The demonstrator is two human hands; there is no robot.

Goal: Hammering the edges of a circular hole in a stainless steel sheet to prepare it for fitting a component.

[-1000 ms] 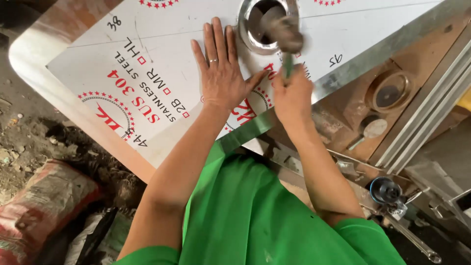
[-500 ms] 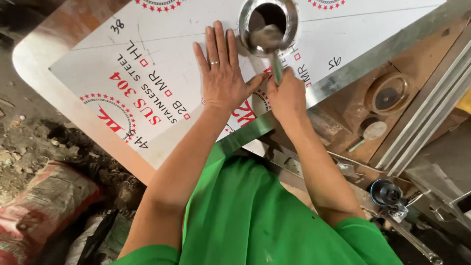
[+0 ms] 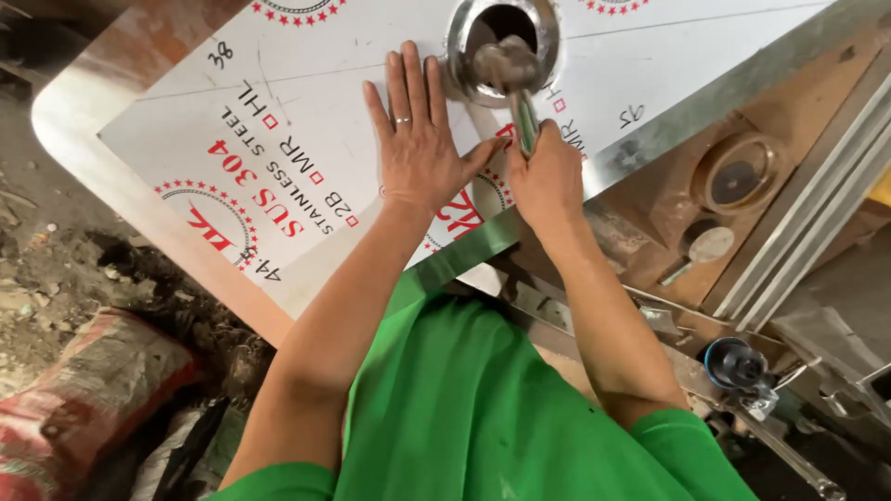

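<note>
Hammer (image 3: pixel 509 70): worn steel head, green handle; right hand (image 3: pixel 548 181) clutching; left hand (image 3: pixel 419 144) flat.

The person wore a bright green top, plain and unpatterned, with short sleeves that ended high on both upper arms. The cloth hung loose over the chest and fell in soft folds down the middle, darker in the creases. Both forearms were bare from the sleeve hems down to the wrists. On the left hand (image 3: pixel 419 139) a thin, pale metal ring sat on one finger, near the knuckle. The right hand (image 3: pixel 548 176) carried no ring that showed, and neither wrist bore a watch or band. Both hands were bare, without gloves.
</note>
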